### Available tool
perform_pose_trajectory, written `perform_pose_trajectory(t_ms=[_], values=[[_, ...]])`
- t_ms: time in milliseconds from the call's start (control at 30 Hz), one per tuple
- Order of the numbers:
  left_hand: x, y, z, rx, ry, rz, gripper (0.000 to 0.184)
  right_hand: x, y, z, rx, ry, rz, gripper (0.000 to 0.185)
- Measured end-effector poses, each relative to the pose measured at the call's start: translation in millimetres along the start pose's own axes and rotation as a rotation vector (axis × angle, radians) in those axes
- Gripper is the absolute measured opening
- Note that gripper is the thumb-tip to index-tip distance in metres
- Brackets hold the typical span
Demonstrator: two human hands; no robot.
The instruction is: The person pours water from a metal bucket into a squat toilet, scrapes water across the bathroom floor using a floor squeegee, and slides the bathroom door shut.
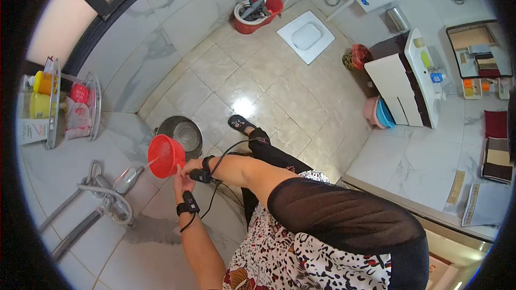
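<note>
A red plastic scoop (166,156) is tilted with its opening toward the shower fittings. Fingers of my right hand (191,168) are closed at its near edge, where the handle seems to be. Right beside it, my left hand (184,181) touches the same edge from below; its fingers are partly hidden, so its grip is unclear. Both wrists carry black straps with small devices and cables. Just beyond the scoop, a metal basin (188,133) stands on the floor. To the left, the chrome shower mixer (114,202) and its hose are fixed on the wall.
A corner rack (94,106) with bottles hangs at the left. Further off are a red mop bucket (248,26), a squat toilet (306,36), a washbasin cabinet (395,88) and stacked pink and blue basins (385,114). The tiled floor (290,96) looks wet and shiny.
</note>
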State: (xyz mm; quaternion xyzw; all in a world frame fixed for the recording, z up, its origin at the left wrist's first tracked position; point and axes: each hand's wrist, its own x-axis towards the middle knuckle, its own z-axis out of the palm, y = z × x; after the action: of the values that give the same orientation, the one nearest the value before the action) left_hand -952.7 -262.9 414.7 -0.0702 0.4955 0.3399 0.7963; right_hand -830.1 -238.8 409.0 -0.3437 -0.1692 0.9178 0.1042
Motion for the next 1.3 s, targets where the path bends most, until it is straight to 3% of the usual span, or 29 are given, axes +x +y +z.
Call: perform_pose_trajectory(t_ms=[167,267,367,533,767,933,967,1100,1167,1300], values=[[29.9,-15.7,-4.6,0.036,0.083,-0.068,0.037,-29.3,5.9,-21.4,0.054,0.038,-0.036,0.018],[20.1,-30.5,38.7,0.266,-0.104,-0.086,0.036,-55.6,8.1,-42.9,0.083,0.074,-0.059,0.017],[25.5,-54.5,89.6,0.269,-0.052,-0.140,0.034,-90.5,10.5,-69.6,0.095,0.168,-0.063,0.014],[67.1,-107.7,146.3,0.359,-0.171,-0.170,0.030,-169.2,7.3,-121.1,0.199,0.266,-0.179,0.017],[83.4,-227.7,307.3,0.540,-0.193,-0.167,0.030,-301.6,23.7,-227.2,0.301,0.410,-0.370,0.011],[129.5,-324.5,388.4,0.570,-0.293,-0.255,0.029,-419.1,39.2,-311.4,0.418,0.344,-0.472,0.010],[132.0,-353.7,413.3,0.553,-0.189,-0.187,0.028,-440.7,43.2,-330.6,0.457,0.330,-0.485,0.009],[165.6,-428.2,472.8,0.611,-0.220,-0.278,0.027,-507.6,61.8,-401.4,0.555,0.306,-0.499,0.005],[178.7,-456.1,504.7,0.656,-0.300,-0.387,0.029,-540.3,58.3,-422.2,0.656,0.402,-0.546,0.006],[209.3,-509.8,561.6,0.716,-0.185,-0.411,0.030,-587.7,66.7,-480.9,0.813,0.342,-0.597,0.007]])
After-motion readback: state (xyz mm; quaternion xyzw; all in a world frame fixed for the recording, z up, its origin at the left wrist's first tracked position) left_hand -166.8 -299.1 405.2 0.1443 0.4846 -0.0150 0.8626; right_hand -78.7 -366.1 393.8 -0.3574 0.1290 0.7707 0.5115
